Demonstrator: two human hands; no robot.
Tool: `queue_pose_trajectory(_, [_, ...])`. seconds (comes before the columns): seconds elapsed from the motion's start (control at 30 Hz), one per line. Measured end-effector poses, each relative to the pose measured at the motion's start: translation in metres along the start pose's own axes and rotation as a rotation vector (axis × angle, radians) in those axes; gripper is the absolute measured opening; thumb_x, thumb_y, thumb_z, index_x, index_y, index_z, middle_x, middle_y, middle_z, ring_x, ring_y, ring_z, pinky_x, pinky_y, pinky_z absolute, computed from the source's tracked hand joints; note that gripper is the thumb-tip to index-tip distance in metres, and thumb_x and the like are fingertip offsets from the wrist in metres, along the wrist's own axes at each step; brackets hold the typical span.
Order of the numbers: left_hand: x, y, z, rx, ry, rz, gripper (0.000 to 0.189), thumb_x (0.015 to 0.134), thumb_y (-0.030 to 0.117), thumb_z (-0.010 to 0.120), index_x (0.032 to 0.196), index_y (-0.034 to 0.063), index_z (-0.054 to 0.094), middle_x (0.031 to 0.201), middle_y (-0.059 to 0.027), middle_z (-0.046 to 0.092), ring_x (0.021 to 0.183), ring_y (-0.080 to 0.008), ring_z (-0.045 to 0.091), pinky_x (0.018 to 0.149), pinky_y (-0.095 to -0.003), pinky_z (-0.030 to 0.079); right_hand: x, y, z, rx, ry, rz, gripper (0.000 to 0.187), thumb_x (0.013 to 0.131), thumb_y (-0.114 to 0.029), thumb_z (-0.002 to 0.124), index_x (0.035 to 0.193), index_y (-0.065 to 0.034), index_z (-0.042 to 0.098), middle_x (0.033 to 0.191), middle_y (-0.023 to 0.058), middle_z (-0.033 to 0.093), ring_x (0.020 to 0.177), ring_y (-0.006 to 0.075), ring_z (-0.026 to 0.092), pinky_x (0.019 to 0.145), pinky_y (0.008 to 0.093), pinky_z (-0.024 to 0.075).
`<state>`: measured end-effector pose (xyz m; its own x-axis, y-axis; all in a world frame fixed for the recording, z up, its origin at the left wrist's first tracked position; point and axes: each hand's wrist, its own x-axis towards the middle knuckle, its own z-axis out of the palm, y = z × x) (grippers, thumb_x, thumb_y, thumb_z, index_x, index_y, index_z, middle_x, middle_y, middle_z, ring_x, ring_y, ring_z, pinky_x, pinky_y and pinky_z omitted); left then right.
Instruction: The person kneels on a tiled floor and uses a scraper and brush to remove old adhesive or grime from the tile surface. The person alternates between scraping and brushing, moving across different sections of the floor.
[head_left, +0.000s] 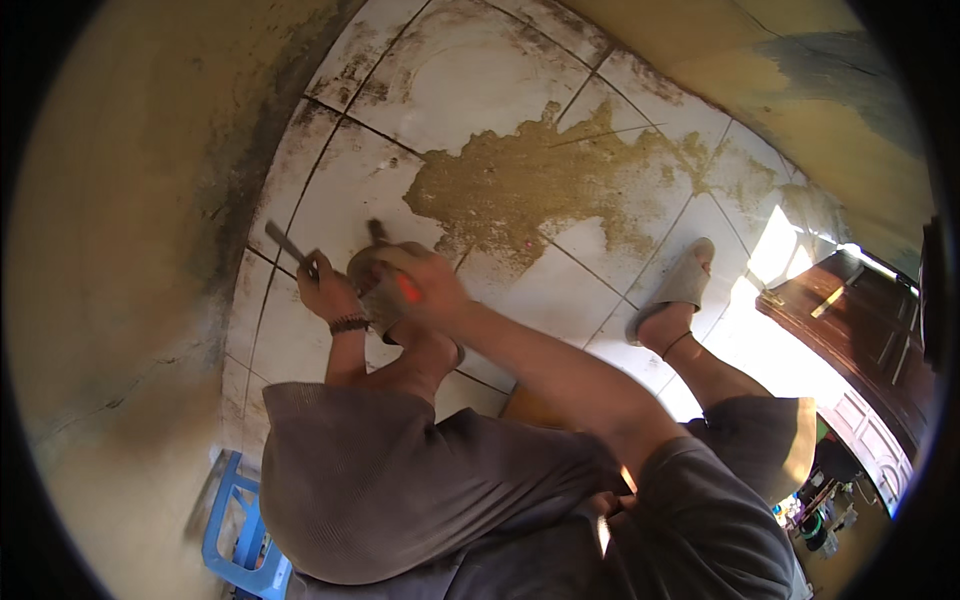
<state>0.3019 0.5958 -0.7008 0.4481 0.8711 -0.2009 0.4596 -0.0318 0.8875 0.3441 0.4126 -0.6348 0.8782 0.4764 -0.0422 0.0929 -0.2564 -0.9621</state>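
My left hand (328, 291), with a dark bracelet at the wrist, is closed around a flat metal chisel (283, 241) whose free end points up and left. To its right, my right hand (429, 279) grips a tool that looks like a hammer (377, 231); motion blurs it. A dark head and a bit of red-orange handle show. Both hands are above my left foot in its slipper (382, 304). Beyond them, a rough brown patch (517, 180) spreads over the white floor tiles (480, 82).
Stained yellowish walls (142, 225) flank the floor on both sides. A blue plastic stool (244, 532) stands at lower left. My right foot, in a slipper (679, 277), rests on the tiles. Dark brown wooden furniture or a door (832, 307) is at right beside bright sunlight.
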Motion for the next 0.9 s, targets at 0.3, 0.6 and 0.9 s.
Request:
queue_pose_trajectory(0.3, [-0.028, -0.011, -0.022, 0.127, -0.186, -0.205, 0.019, 0.093, 0.019, 0.058, 0.101, 0.002, 0.058, 0.065, -0.0053, 0.054, 0.051, -0.0156, 0.053, 0.047, -0.0292, 0.044, 0.007, 0.056, -0.049, -0.436, 0.227, 0.314, 0.022, 0.084, -0.017, 0.062, 0.103, -0.0076, 0.067, 0.096, 0.02, 0.067, 0.085, 0.0349, 0.067, 0.074, 0.0424, 0.0539])
queue_pose_trajectory(0.6, [-0.057, 0.0, 0.012, 0.493, -0.181, 0.055, 0.033, 0.095, 0.031, 0.054, 0.11, 0.0016, 0.059, 0.098, -0.0205, 0.069, 0.09, -0.0349, 0.068, 0.077, -0.0422, 0.052, -0.033, 0.01, -0.017, -0.268, -0.136, 0.058, 0.028, 0.083, -0.005, 0.061, 0.111, -0.0077, 0.063, 0.109, 0.0164, 0.065, 0.093, 0.0348, 0.063, 0.082, 0.0386, 0.0524])
queue_pose_trajectory(0.9, [-0.053, 0.006, 0.01, 0.706, -0.242, -0.01, 0.03, 0.092, 0.026, 0.054, 0.114, 0.0055, 0.056, 0.101, -0.0193, 0.068, 0.094, -0.0408, 0.064, 0.08, -0.0491, 0.048, -0.077, 0.036, -0.137, -0.64, -0.001, 0.073, 0.021, 0.086, -0.005, 0.059, 0.106, -0.0059, 0.066, 0.111, 0.0147, 0.066, 0.098, 0.029, 0.065, 0.081, 0.0342, 0.0543])
